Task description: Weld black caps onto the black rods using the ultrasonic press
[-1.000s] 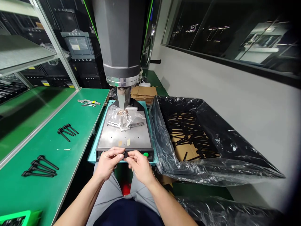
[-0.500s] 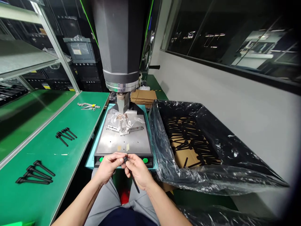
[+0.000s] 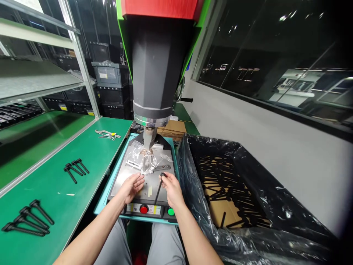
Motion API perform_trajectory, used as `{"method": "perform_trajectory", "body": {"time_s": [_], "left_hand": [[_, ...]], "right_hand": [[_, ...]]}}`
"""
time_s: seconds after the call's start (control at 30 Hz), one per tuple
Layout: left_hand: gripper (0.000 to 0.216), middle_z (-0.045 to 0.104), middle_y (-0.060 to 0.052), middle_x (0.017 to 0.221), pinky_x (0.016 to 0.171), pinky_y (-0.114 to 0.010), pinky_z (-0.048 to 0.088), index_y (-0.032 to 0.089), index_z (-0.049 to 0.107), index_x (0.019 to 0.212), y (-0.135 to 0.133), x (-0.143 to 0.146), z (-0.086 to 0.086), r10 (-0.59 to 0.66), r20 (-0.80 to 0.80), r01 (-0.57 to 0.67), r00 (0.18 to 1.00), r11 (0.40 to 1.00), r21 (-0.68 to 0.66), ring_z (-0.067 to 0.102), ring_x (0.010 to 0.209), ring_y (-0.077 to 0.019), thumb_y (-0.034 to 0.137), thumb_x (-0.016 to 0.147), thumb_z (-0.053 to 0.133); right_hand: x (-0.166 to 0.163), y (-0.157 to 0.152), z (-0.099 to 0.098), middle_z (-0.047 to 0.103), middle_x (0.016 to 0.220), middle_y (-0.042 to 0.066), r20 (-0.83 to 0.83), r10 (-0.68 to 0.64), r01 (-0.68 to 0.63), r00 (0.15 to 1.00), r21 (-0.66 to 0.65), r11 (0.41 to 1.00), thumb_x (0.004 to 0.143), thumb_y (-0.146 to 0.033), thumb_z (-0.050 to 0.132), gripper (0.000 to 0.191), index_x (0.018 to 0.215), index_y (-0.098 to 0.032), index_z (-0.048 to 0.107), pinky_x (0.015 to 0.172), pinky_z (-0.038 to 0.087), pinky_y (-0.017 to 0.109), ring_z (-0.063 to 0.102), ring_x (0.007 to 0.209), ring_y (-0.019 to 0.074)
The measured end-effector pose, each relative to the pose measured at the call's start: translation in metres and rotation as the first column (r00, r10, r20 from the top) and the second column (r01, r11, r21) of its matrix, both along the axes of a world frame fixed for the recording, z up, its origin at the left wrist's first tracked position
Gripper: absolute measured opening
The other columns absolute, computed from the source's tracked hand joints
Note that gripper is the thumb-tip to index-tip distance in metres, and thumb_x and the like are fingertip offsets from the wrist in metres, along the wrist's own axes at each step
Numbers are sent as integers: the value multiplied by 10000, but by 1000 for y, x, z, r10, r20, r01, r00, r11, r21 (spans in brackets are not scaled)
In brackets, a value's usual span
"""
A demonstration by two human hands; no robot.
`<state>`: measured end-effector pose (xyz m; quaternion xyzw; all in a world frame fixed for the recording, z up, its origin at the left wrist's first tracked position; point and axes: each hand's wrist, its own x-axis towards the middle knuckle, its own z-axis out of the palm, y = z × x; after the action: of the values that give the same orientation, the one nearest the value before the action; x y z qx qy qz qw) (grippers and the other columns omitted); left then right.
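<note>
My right hand (image 3: 173, 189) pinches a long black bolt (image 3: 158, 190) near its head, the shank slanting down and to the left. Facing it, my left hand (image 3: 131, 188) is off the bolt, fingers apart and slightly curled. Both hands are above the front of a metal plate (image 3: 120, 180) on the machine base. Just beyond them, a metal fixture wrapped in clear plastic (image 3: 149, 161) sits beneath the machine's metal tip (image 3: 149, 138).
Black bolts (image 3: 31, 219) lie in two groups on the green table (image 3: 91, 154) at left, with pliers (image 3: 107, 134) farther back. A plastic-lined box (image 3: 190, 184) of many bolts stands at right. Red (image 3: 143, 209) and green (image 3: 171, 211) buttons line the base's front. The machine head (image 3: 151, 70) hangs overhead.
My hands have moved forward and up over the plate. They were together on the bolt; now the left has let go and sits apart, while the right keeps it. The view has shifted too.
</note>
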<state>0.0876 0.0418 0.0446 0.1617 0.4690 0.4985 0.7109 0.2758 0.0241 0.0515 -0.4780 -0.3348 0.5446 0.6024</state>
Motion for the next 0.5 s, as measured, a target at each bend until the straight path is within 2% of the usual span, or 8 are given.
{"method": "perform_trajectory", "body": {"time_s": [0.1,0.17,0.3,0.4,0.5], "left_hand": [[377,680,-108,1070,783,-286,549,170,628,972,16,9,7,-27,79,25,997,999,31,687,915,-198,344,700,823],[363,692,-65,962,695,-242,541,175,630,940,21,12,12,-40,97,33,994,997,66,687,821,-162,309,676,841],[358,638,29,698,581,-174,480,183,605,823,19,5,17,4,10,-5,1000,988,152,623,624,-89,247,605,882],[366,628,38,690,581,-178,468,176,612,824,13,-4,18,3,-76,14,997,977,214,607,612,-84,292,605,882],[374,616,36,705,579,-185,459,164,622,825,8,-9,20,6,-123,26,992,966,257,590,606,-81,314,600,880]], "right_hand": [[-3,25,-2,679,866,40,102,-9,7,995,18,1000,657,-460,785,464,977,-182,597,581,410,241,591,745,169],[-7,37,-5,678,857,40,127,13,-19,992,50,999,662,-463,776,498,1030,-174,607,563,415,244,580,704,161],[-19,54,-9,683,862,52,188,68,-97,980,153,983,704,-446,738,456,1047,-162,638,629,482,287,595,727,176],[-25,64,-7,686,867,55,232,63,-112,971,207,972,709,-374,729,388,1022,-158,651,728,497,321,613,778,193],[-29,75,-3,682,914,57,322,9,-92,947,244,965,717,-323,713,359,1037,-166,671,749,488,322,610,789,194]]}}
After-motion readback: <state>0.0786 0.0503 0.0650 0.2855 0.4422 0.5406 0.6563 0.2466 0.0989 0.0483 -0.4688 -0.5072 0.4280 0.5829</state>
